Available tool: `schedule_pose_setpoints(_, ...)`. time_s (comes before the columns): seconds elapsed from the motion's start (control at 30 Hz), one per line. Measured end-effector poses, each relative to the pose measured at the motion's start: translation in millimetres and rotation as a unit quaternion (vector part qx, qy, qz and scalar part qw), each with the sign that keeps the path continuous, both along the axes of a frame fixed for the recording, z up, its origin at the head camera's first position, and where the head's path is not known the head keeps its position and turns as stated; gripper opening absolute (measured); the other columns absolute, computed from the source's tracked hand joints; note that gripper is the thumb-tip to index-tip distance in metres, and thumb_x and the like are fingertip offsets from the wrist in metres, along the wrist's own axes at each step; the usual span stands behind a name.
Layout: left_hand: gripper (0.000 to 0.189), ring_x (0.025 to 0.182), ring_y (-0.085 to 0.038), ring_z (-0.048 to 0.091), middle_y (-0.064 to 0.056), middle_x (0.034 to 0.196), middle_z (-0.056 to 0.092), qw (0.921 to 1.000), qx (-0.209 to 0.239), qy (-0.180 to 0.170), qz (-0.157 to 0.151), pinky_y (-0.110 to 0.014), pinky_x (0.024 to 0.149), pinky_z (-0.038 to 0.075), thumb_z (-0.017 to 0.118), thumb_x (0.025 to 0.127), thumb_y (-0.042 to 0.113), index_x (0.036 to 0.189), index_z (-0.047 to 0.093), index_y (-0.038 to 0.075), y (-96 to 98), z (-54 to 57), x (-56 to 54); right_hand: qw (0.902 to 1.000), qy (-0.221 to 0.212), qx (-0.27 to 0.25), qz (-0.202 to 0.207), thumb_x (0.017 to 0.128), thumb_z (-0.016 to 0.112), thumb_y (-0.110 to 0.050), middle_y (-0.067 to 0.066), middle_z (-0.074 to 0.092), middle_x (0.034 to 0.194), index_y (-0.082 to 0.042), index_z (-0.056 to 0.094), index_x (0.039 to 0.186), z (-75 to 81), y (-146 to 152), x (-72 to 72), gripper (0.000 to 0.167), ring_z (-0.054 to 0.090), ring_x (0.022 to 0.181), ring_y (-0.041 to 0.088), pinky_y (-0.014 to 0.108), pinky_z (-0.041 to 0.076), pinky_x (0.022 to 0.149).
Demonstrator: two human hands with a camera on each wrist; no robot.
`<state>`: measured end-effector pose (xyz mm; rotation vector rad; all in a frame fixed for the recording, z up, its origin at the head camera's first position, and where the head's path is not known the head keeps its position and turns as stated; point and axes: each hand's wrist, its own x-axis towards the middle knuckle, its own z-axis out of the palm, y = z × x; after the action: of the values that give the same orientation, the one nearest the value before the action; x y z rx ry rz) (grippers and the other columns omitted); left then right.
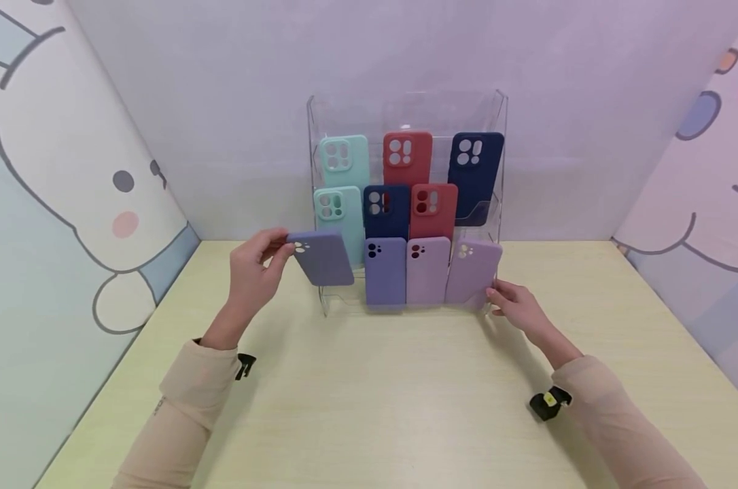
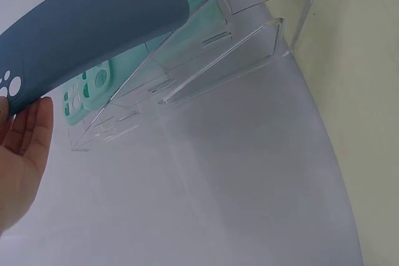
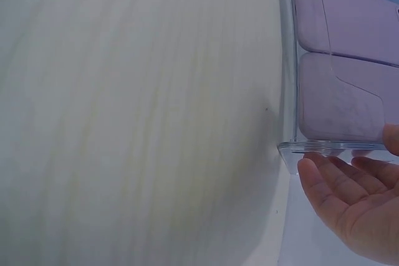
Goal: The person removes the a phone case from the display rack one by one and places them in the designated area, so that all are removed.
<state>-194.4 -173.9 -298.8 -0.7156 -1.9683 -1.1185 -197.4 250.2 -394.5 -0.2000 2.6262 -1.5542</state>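
My left hand (image 1: pixel 259 265) pinches a blue-purple phone case (image 1: pixel 325 259) by its upper left corner, beside the camera holes. This case is tilted in front of the lower left of a clear acrylic display stand (image 1: pixel 311 129). In the left wrist view, the held case (image 2: pixel 93 26) crosses in front of mint cases (image 2: pixel 100 82). At the stand's lower right side, my right hand (image 1: pixel 518 309) grips the edge, thumb in front and fingers along the outside. The thumb lies by a lilac case (image 1: pixel 474 272); whether it touches that case is unclear.
Bottom tier: another blue-purple case (image 1: pixel 385 272) and a pink-lilac case (image 1: pixel 428 272). Higher tiers bear mint (image 1: pixel 344 159), red (image 1: pixel 408 159) and navy (image 1: pixel 476 176) cases. The stand is on a pale wooden table (image 1: pixel 381 407), between cartoon-printed side panels (image 1: pixel 57 204).
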Motion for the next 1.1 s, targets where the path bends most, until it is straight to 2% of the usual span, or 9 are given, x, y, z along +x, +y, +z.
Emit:
schedule_pose_setpoints(0.37,0.018,0.071,-0.027,0.062,-0.018,0.083,0.065,0.9996,-0.029,0.001,-0.004,-0.011,0.074,0.048,0.065,0.074,-0.014,0.092,0.062,-0.012,-11.9,-3.0,13.2,1.0,-0.002,0.005,0.005,0.099,0.039,-0.02,0.033,0.041,0.128,0.014,0.028,0.135,0.1,1,0.0,0.051,0.047,0.11,0.042,0.035,0.052,0.078)
schedule_pose_setpoints(0.73,0.024,0.069,-0.026,0.063,-0.016,0.082,0.066,0.9978,-0.06,0.012,0.026,-0.008,0.074,0.046,0.069,0.068,-0.017,0.09,0.063,-0.01,-30.6,-9.4,26.5,1.0,-0.003,0.006,0.003,0.099,0.039,-0.02,0.033,0.04,0.129,0.013,0.028,0.135,1.6,1,1.3,0.05,0.047,0.111,0.043,0.035,0.052,0.078)
schedule_pose_setpoints(1.0,0.024,0.076,0.006,0.056,-0.016,0.08,0.066,0.9975,-0.064,-0.001,0.03,-0.007,0.073,0.046,0.069,0.067,-0.019,0.089,0.063,-0.011,-45.7,-15.3,37.3,1.0,-0.001,0.007,0.003,0.099,0.039,-0.02,0.032,0.041,0.129,0.013,0.028,0.135,1.1,1,0.4,0.05,0.048,0.11,0.043,0.034,0.053,0.077)
schedule_pose_setpoints(1.1,0.024,0.077,0.01,0.054,-0.016,0.079,0.065,0.997,-0.068,-0.009,0.036,-0.006,0.072,0.045,0.068,0.067,-0.019,0.089,0.063,-0.01,-50.7,-17.3,42.6,1.0,0.002,0.009,0.003,0.099,0.039,-0.02,0.032,0.041,0.128,0.013,0.028,0.135,1.7,1,0.5,0.05,0.048,0.11,0.043,0.034,0.053,0.077)
